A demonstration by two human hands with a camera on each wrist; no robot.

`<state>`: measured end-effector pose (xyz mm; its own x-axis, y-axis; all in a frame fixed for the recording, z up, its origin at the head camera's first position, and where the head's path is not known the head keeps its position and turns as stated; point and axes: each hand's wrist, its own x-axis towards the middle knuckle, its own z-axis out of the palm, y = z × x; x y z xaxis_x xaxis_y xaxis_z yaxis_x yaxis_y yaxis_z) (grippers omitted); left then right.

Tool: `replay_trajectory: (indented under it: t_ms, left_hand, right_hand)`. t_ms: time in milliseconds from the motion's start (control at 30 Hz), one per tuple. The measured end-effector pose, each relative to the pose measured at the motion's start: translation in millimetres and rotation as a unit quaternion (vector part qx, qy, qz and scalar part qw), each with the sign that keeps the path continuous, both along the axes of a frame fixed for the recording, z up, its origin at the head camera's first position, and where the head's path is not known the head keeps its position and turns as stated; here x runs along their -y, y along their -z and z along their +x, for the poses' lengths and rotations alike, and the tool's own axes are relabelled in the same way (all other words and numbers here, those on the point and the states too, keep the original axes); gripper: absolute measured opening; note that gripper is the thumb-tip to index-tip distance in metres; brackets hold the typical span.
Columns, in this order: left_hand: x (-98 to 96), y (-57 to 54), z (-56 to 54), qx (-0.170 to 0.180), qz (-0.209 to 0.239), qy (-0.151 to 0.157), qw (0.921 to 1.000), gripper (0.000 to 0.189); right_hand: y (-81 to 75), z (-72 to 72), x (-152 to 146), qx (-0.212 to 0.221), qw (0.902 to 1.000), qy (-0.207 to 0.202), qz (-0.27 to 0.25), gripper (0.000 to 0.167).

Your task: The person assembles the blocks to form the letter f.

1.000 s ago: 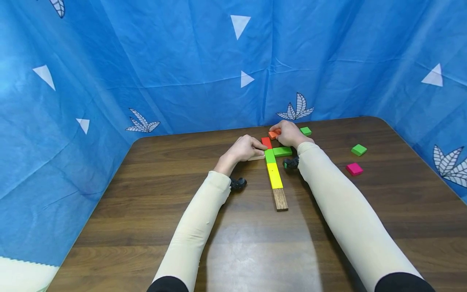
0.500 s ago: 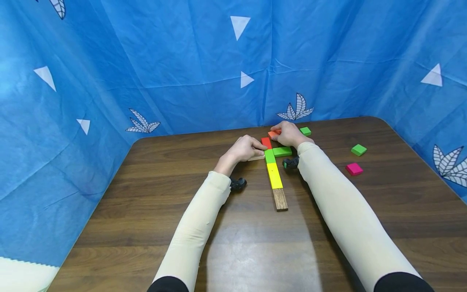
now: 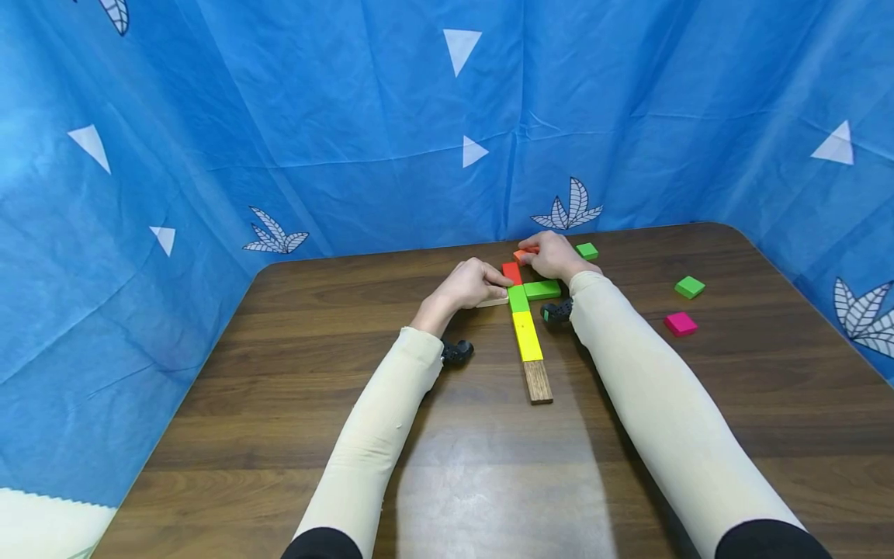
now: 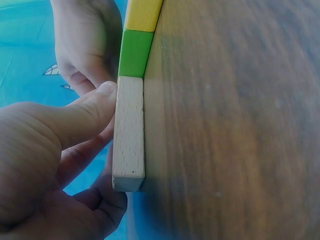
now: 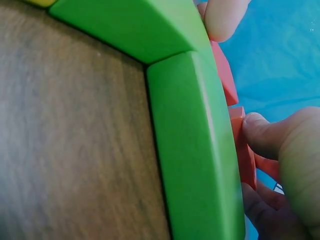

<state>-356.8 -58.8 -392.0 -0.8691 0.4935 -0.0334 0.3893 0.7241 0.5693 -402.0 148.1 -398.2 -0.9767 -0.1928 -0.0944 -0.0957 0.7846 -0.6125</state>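
Note:
My right hand (image 3: 553, 255) pinches an orange block (image 3: 520, 255) at the back of the table. In the right wrist view, the thumb lies on the block's near face, fingers behind. Left of it, my left hand (image 3: 466, 284) touches the joint between a red block (image 3: 512, 272) and a green block (image 3: 518, 300). Its thumb lies beside a pale wooden block (image 4: 129, 130). Extending right from the green block is a long green block (image 3: 542, 290). Toward me the row continues with a yellow block (image 3: 527, 336) and a brown wooden block (image 3: 538, 382).
Loose on the right side lie a pink block (image 3: 680, 324) and a green square block (image 3: 690, 287). Another green block (image 3: 587, 251) sits behind my right wrist. A blue patterned curtain (image 3: 391, 140) hangs behind the brown table (image 3: 293, 404).

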Motion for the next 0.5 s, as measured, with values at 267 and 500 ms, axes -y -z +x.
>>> replay_trajectory:
  t_ms: [267, 500]
  left_hand:
    - [0.5, -0.2, -0.5, -0.005, 0.003, 0.002, 1.0, 0.028]
    - [0.3, -0.4, 0.8, -0.001, 0.0, -0.001, 1.0, 0.029]
  right_hand:
    - [0.0, -2.2, 0.5, -0.007, 0.9997, 0.019, -0.017, 0.042]
    - [0.0, -1.6, 0.9, -0.002, 0.9993, 0.032, -0.021, 0.043]
